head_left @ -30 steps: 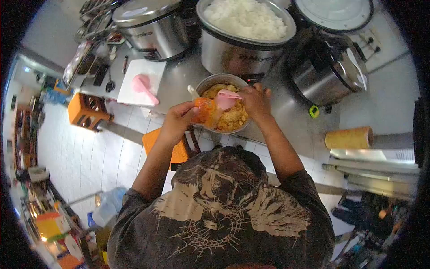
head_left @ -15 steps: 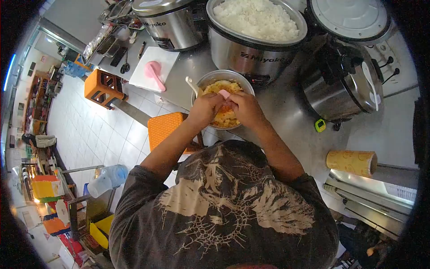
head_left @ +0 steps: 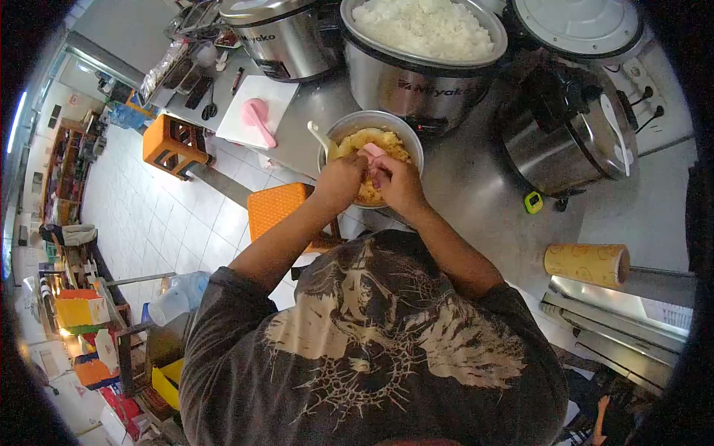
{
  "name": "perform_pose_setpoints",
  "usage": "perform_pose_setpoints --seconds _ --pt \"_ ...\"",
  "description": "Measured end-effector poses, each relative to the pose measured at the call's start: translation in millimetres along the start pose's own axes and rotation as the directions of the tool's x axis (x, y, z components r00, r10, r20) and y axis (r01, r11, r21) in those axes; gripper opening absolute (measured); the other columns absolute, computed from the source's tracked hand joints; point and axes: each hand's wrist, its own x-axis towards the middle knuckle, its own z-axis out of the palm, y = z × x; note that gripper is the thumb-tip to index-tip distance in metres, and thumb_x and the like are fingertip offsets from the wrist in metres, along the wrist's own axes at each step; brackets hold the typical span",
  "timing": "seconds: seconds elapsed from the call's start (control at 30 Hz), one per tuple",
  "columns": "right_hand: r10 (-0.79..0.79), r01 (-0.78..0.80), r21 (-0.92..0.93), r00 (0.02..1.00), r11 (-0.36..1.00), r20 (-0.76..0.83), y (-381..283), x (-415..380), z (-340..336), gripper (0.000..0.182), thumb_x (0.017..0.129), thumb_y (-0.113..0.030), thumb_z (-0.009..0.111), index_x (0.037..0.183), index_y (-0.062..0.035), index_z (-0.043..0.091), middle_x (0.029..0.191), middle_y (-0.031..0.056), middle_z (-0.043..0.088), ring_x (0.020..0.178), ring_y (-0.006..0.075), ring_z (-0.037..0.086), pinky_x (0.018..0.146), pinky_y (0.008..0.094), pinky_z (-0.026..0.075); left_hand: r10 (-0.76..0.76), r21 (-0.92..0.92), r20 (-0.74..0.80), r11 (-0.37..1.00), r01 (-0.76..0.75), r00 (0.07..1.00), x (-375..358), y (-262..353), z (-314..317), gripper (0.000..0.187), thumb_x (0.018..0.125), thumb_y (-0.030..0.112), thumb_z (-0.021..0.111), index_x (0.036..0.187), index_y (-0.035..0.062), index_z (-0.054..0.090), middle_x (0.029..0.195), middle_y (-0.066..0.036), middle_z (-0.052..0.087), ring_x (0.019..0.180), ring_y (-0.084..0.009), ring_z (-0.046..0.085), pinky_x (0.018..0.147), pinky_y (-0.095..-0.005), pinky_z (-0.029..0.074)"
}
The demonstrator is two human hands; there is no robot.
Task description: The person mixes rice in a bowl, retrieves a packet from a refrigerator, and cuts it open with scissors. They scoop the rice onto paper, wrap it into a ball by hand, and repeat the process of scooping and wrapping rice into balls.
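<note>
Both my hands are over a round metal pot (head_left: 419, 141) of yellow, crumbly food (head_left: 393, 146). My left hand (head_left: 341, 182) is closed on a small pink item (head_left: 374, 150), perhaps a packet, whose kind I cannot tell. Curled fingers of my right hand (head_left: 403, 186) meet it from the other side, close to the left fingertips. A cream-coloured utensil handle (head_left: 320, 135) leans out over the pot's left rim, beside my left hand; its lower end is hidden.
Behind the pot stands a rice cooker (head_left: 394, 82) heaped with white rice (head_left: 424, 30). A closed cooker (head_left: 286, 44) is left of it, another cooker (head_left: 550, 141) right. A pink rice paddle (head_left: 260, 123) lies on a white board (head_left: 279, 93). An orange stool (head_left: 275, 212) stands below the counter.
My right hand has turned and drawn slightly down, its fingers now curled more visibly beside the pink item. My left hand stays nearly in place. The view has shifted slightly.
</note>
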Motion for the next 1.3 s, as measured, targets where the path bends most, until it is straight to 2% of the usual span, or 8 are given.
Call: perform_pose_setpoints --seconds 0.1,0.2,0.43,0.6,0.7,0.8,1.0,1.3 --pt "0.036 -0.036 -0.045 0.999 0.998 0.006 3 1 -3 0.003 0.090 0.003 0.061 0.090 0.0008 0.063 0.084 0.0098 0.068 0.073 0.0189 0.067 0.068 0.0333 0.053 -0.022 -0.080 -0.002 0.997 0.022 1.000 -4 0 -2 0.010 0.088 0.010 0.057 0.093 0.0021 0.061 0.093 -0.020 0.067 0.087 -0.0417 0.067 0.075 -0.0472 0.054" --pt "0.004 -0.004 -0.003 0.999 1.000 -0.036 11 5 4 0.005 0.092 0.005 0.061 0.090 0.0012 0.063 0.080 0.0061 0.068 0.071 0.0137 0.066 0.065 0.0292 0.053 0.137 -0.213 -0.168 0.962 -0.172 0.976 -6 4 -10 0.012 0.088 0.010 0.057 0.096 0.0020 0.061 0.094 -0.021 0.067 0.086 -0.0421 0.067 0.075 -0.0485 0.054" --pt "0.056 -0.054 -0.044 0.998 0.998 0.034 6 4 -3 0.005 0.092 0.001 0.064 0.095 -0.0003 0.068 0.085 0.0061 0.071 0.075 0.0127 0.067 0.067 0.0277 0.054 0.008 0.009 0.144 1.000 -0.009 0.990 -3 1 -16 0.017 0.085 0.008 0.060 0.102 0.0031 0.063 0.093 -0.022 0.067 0.087 -0.0409 0.067 0.078 -0.0489 0.054" --pt "-0.036 0.028 -0.173 0.998 0.984 -0.046 0 -2 -5 0.006 0.088 0.000 0.067 0.093 -0.0013 0.069 0.086 0.0079 0.072 0.078 0.0159 0.069 0.074 0.0305 0.054 0.182 -0.086 -0.038 0.979 -0.185 0.983 4 -11 -9 0.015 0.086 0.011 0.057 0.097 0.0030 0.064 0.091 -0.022 0.067 0.084 -0.0399 0.068 0.074 -0.0483 0.055" --pt "-0.052 0.036 -0.166 0.994 0.985 -0.096 -1 -3 -3 0.007 0.086 -0.001 0.068 0.093 -0.0020 0.069 0.086 0.0094 0.072 0.081 0.0185 0.070 0.076 0.0332 0.054 -0.071 0.084 0.229 0.995 0.053 0.971 4 2 -29 0.015 0.087 0.010 0.056 0.097 0.0015 0.064 0.092 -0.022 0.067 0.085 -0.0412 0.068 0.074 -0.0486 0.055" --pt "-0.067 0.050 -0.125 0.989 0.991 -0.134 5 -5 3 0.007 0.086 -0.003 0.069 0.093 -0.0018 0.069 0.087 0.0118 0.072 0.083 0.0218 0.071 0.075 0.0354 0.054 -0.086 0.197 0.294 0.980 0.027 0.952 5 11 -38 0.016 0.088 0.009 0.055 0.099 0.0001 0.062 0.094 -0.024 0.067 0.088 -0.0426 0.068 0.074 -0.0495 0.055" --pt "-0.078 0.082 -0.362 0.997 0.928 0.026 11 -1 -2 0.009 0.084 -0.005 0.069 0.092 0.0014 0.069 0.091 0.0192 0.070 0.085 0.0330 0.069 0.076 0.0405 0.053 0.148 -0.106 0.017 0.984 -0.145 0.989 4 -7 -15 0.021 0.086 0.008 0.058 0.106 0.0008 0.059 0.087 -0.023 0.068 0.085 -0.0424 0.068 0.075 -0.0514 0.053" --pt "-0.115 0.097 -0.414 0.993 0.905 -0.019 5 -2 -1 0.009 0.083 -0.002 0.066 0.090 0.0023 0.068 0.091 0.0214 0.069 0.086 0.0379 0.067 0.082 0.0447 0.051 0.156 0.249 0.176 0.948 -0.197 0.972 11 -13 -24 0.009 0.082 0.012 0.062 0.087 0.0054 0.067 0.080 -0.019 0.069 0.074 -0.0365 0.069 0.073 -0.0471 0.054"
